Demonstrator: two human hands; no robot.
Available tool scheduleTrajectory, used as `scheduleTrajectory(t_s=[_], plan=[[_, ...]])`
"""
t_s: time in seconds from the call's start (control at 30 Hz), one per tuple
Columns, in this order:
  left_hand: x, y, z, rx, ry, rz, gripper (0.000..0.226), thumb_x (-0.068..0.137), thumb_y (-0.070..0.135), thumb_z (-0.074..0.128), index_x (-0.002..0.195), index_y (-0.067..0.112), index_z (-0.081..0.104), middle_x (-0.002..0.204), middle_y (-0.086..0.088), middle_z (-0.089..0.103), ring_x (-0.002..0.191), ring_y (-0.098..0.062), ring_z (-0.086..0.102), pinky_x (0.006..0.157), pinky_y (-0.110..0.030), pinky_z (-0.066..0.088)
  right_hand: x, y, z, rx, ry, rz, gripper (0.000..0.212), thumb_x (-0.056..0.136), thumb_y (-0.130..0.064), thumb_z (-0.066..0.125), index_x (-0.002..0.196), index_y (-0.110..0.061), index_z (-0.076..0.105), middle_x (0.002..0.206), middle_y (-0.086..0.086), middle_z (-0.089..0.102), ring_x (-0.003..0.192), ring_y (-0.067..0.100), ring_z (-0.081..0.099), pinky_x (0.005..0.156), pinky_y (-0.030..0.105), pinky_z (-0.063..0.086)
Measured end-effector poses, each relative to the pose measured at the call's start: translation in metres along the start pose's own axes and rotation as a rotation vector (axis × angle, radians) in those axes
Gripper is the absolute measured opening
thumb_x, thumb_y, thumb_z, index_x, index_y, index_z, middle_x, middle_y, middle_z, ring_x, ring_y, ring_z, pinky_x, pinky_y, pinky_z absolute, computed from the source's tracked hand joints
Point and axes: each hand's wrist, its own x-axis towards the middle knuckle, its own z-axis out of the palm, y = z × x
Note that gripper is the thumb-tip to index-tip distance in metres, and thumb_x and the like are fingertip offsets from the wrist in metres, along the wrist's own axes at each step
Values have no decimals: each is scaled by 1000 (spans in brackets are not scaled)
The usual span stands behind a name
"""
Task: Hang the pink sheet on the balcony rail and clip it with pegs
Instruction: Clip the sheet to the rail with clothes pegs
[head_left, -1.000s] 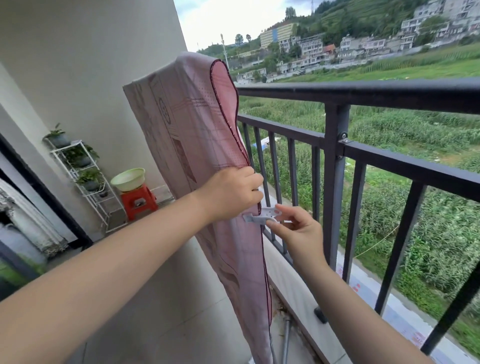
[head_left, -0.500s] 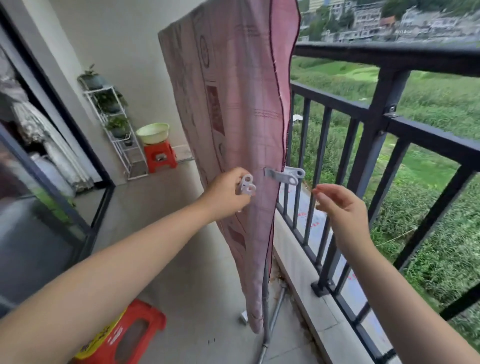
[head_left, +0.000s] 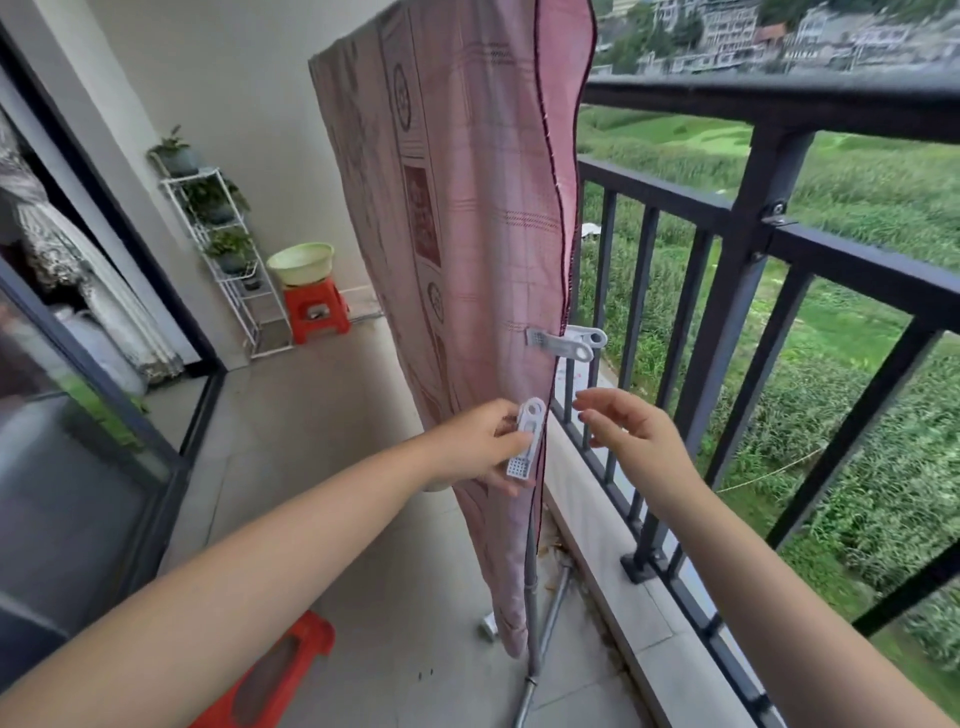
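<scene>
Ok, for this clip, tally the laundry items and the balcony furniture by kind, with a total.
White plastic pegs: 2, one clipped on the sheet edge, one held in the left hand
Pink patterned sheet: 1
Red plastic stools: 2, far and near
Pale green plastic basin: 1
White wire plant rack: 1
Total: 7
</scene>
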Motion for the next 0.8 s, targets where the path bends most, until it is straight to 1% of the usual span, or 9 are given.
scheduleTrajectory(t_s=[0.1,0.17,0.27,0.37,0.47,0.57,0.63,0.7,0.8], plan=[[3,-4,3,-57,-75,-21,17,94,5,41,87,10,56,67,4,58,50,3,61,43,-7,39,-7,13,2,7,-44,53,18,87,-7,53,93,-21,61,89,-5,62,87,13,57,76,22,51],[6,-6,4,-34,-105,-18,15,90,0,47,95,1,61,61,6,59,51,4,58,46,-6,40,-10,20,2,26,-67,108,19,87,-11,53,89,-28,61,88,-1,63,83,13,58,79,32,49],[12,-7,8,69,-127,-12,26,84,-7,54,109,-10,59,62,6,61,55,1,53,51,-7,42,-14,26,1,122,-88,157,15,87,-8,52,94,-16,63,81,0,64,66,5,60,64,19,52],[19,-5,14,131,-103,24,31,85,1,56,116,-5,57,78,-3,62,62,-1,56,53,-6,45,-16,37,-2,190,30,162,16,87,-3,50,96,2,63,74,2,63,51,-2,60,54,10,51],[29,-10,16,555,79,313,28,85,1,55,112,0,61,101,-10,67,88,-15,61,70,-9,49,-17,51,-12,475,212,272,18,90,-4,45,84,-4,62,77,7,61,58,2,65,57,12,55],[44,-20,17,1310,65,647,22,52,-1,62,66,14,69,67,-2,68,68,-20,66,71,-25,55,-17,71,-23,774,328,411,23,93,-7,39,84,-2,59,85,15,57,76,19,64,61,21,59],[53,-26,25,1654,114,742,22,57,5,50,50,22,62,51,7,58,59,-15,62,86,-33,44,-15,80,-28,865,432,512,19,93,-4,35,94,1,53,87,13,52,78,24,56,54,21,57],[61,-24,31,1830,88,717,30,62,4,43,46,21,62,45,8,53,55,-14,58,89,-37,36,-12,88,-29,823,509,609,23,90,3,33,104,-5,49,80,7,47,67,17,49,43,19,51],[77,-37,32,1953,34,744,18,59,15,58,43,22,63,44,10,52,53,-13,57,84,-32,32,-9,96,-28,527,488,694,29,85,5,34,99,-9,55,66,6,44,47,11,41,37,17,34]])
